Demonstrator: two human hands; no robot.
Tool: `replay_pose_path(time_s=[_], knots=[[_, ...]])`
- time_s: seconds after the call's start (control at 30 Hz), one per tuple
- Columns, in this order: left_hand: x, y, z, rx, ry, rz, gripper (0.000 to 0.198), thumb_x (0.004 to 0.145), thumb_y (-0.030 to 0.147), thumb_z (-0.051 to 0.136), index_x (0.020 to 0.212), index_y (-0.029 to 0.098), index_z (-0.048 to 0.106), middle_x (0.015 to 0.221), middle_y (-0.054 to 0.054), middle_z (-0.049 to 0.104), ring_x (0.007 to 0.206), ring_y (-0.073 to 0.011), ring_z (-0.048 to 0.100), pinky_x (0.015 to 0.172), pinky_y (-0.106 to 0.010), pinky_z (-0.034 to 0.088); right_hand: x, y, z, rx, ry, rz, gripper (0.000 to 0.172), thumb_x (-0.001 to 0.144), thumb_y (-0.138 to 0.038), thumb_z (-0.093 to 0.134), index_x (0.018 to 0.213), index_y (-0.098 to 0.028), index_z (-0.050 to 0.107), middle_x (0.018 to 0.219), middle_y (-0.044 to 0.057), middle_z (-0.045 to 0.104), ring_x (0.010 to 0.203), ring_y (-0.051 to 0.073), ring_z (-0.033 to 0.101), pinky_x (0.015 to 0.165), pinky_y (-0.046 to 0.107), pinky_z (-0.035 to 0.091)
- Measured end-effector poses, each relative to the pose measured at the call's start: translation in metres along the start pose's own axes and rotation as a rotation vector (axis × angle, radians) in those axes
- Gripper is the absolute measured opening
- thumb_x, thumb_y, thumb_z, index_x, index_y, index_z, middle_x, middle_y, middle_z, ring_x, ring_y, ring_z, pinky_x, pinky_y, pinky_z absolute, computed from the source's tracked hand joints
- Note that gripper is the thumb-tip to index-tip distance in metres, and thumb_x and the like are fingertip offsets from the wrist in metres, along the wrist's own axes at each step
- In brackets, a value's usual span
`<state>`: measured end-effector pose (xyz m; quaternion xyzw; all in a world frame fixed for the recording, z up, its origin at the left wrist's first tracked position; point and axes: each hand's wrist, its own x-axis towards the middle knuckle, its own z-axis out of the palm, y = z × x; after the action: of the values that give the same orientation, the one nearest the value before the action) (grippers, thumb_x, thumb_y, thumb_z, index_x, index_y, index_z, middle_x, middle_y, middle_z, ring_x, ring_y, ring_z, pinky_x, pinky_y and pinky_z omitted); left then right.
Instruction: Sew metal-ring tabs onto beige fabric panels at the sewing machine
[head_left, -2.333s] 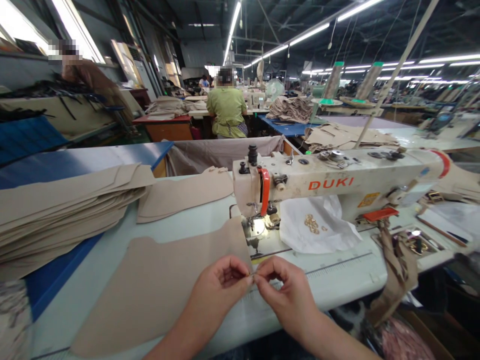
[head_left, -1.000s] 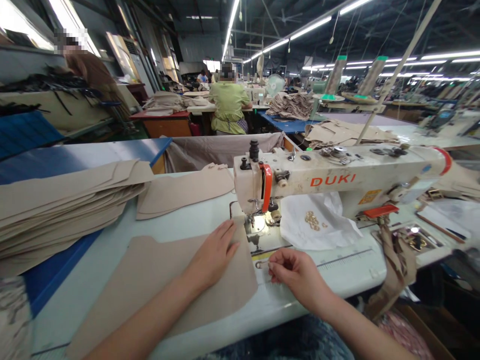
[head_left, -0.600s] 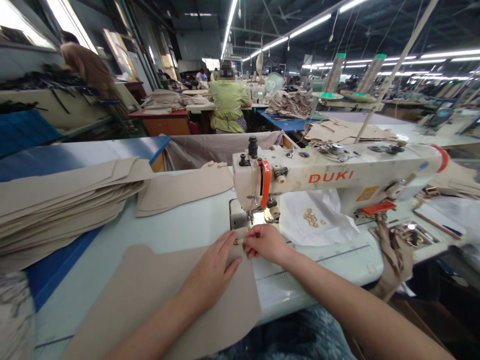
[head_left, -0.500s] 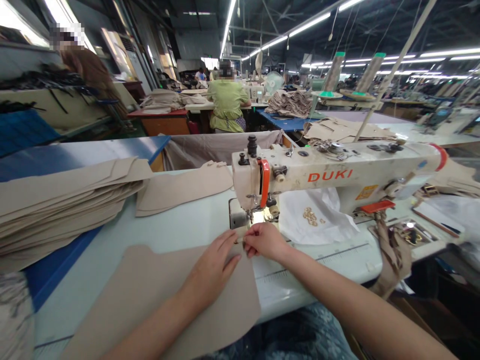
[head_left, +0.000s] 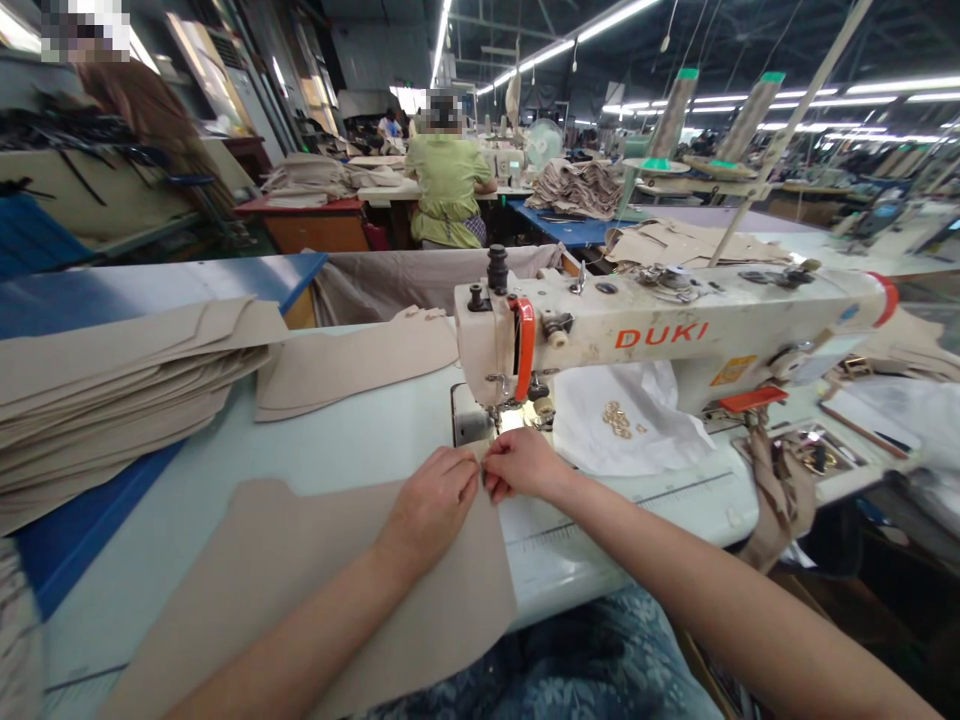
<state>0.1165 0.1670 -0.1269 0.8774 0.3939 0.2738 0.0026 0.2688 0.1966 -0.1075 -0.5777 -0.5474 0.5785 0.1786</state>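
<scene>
A beige fabric piece (head_left: 315, 570) lies flat on the pale table, with its far right corner at the presser foot (head_left: 496, 418) of a white DUKI sewing machine (head_left: 660, 335). My left hand (head_left: 431, 505) rests on that corner with its fingers curled and the tips pinching the fabric edge. My right hand (head_left: 521, 465) is closed in a pinch right beside it, fingertips touching the same corner just in front of the needle. The small metal ring it carried is now hidden under the fingers.
A thick stack of beige cut pieces (head_left: 112, 390) fills the left of the table, and one loose piece (head_left: 352, 360) lies behind. A white cloth with several metal rings (head_left: 619, 420) sits under the machine arm. A tray of hardware (head_left: 814, 455) is at the right. Other people work at tables beyond.
My right hand carried the small ring from the table's front edge up to the fabric corner by the needle. My left hand went from flat on the fabric to curled at that corner.
</scene>
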Motion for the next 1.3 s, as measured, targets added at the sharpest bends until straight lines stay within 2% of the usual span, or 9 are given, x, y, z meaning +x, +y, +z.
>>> replay_pose_path(time_s=[0.2, 0.3, 0.4, 0.5, 0.57, 0.97, 1.13, 1.3], knots=[[0.005, 0.0, 0.0, 0.008, -0.011, -0.003, 0.024, 0.086, 0.009, 0.041, 0.069, 0.018, 0.055, 0.071, -0.003, 0.061, 0.071, -0.0175, 0.056, 0.068, -0.029, 0.049, -0.001, 0.004, -0.002, -0.147, 0.045, -0.103, 0.024, 0.076, -0.005, 0.047, 0.056, -0.017, 0.055, 0.049, -0.003, 0.059, 0.042, 0.01, 0.058, 0.045, 0.019, 0.045], [0.006, 0.0, 0.0, 0.005, 0.018, -0.008, 0.021, 0.084, 0.008, 0.043, 0.07, 0.018, 0.054, 0.071, -0.003, 0.062, 0.071, -0.0175, 0.056, 0.068, -0.029, 0.049, -0.01, 0.01, -0.009, -0.264, 0.136, -0.238, 0.018, 0.079, -0.008, 0.052, 0.068, -0.017, 0.062, 0.067, 0.001, 0.066, 0.064, 0.014, 0.063, 0.063, 0.024, 0.047], [0.005, -0.001, 0.003, -0.019, 0.07, -0.008, 0.019, 0.083, 0.008, 0.046, 0.071, 0.019, 0.054, 0.071, -0.003, 0.062, 0.071, -0.0173, 0.057, 0.067, -0.029, 0.05, -0.021, 0.02, -0.014, -0.477, 0.205, -0.476, 0.013, 0.083, -0.012, 0.056, 0.081, -0.018, 0.067, 0.085, 0.006, 0.067, 0.087, 0.019, 0.059, 0.08, 0.03, 0.043], [0.004, -0.001, 0.005, -0.042, 0.093, -0.002, 0.018, 0.083, 0.008, 0.046, 0.071, 0.019, 0.054, 0.071, -0.002, 0.062, 0.071, -0.017, 0.057, 0.066, -0.029, 0.05, -0.026, 0.031, -0.016, -0.795, 0.264, -0.77, 0.016, 0.089, -0.017, 0.052, 0.089, -0.018, 0.068, 0.085, 0.007, 0.065, 0.085, 0.02, 0.055, 0.075, 0.029, 0.043], [0.004, -0.001, 0.005, -0.047, 0.102, 0.0, 0.019, 0.083, 0.007, 0.046, 0.071, 0.019, 0.054, 0.071, -0.003, 0.063, 0.07, -0.017, 0.058, 0.066, -0.029, 0.05, -0.026, 0.037, -0.015, -0.905, 0.304, -0.864, 0.018, 0.091, -0.018, 0.051, 0.092, -0.018, 0.068, 0.084, 0.006, 0.064, 0.083, 0.02, 0.053, 0.07, 0.028, 0.043], [0.007, -0.003, 0.004, -0.116, 0.088, -0.032, 0.018, 0.082, 0.008, 0.048, 0.07, 0.019, 0.055, 0.072, -0.002, 0.063, 0.071, -0.0163, 0.058, 0.067, -0.029, 0.05, -0.024, 0.036, -0.016, -1.049, 0.287, -0.95, 0.013, 0.087, -0.015, 0.057, 0.096, -0.014, 0.067, 0.083, 0.006, 0.063, 0.081, 0.021, 0.052, 0.069, 0.03, 0.047], [0.007, -0.003, 0.003, -0.136, 0.075, -0.042, 0.017, 0.08, 0.007, 0.048, 0.07, 0.019, 0.055, 0.072, -0.002, 0.063, 0.07, -0.0159, 0.058, 0.066, -0.028, 0.05, -0.029, 0.036, -0.024, -1.075, 0.209, -0.99, 0.015, 0.089, -0.015, 0.055, 0.099, -0.013, 0.065, 0.086, 0.006, 0.063, 0.083, 0.021, 0.053, 0.073, 0.031, 0.048], [0.006, -0.004, 0.004, -0.145, 0.076, -0.038, 0.017, 0.081, 0.007, 0.049, 0.072, 0.019, 0.056, 0.074, -0.002, 0.064, 0.072, -0.0162, 0.059, 0.068, -0.028, 0.05, -0.053, 0.041, -0.04, -1.174, 0.079, -1.09, 0.017, 0.093, -0.018, 0.05, 0.1, -0.013, 0.064, 0.095, 0.007, 0.064, 0.088, 0.021, 0.054, 0.076, 0.032, 0.048]])
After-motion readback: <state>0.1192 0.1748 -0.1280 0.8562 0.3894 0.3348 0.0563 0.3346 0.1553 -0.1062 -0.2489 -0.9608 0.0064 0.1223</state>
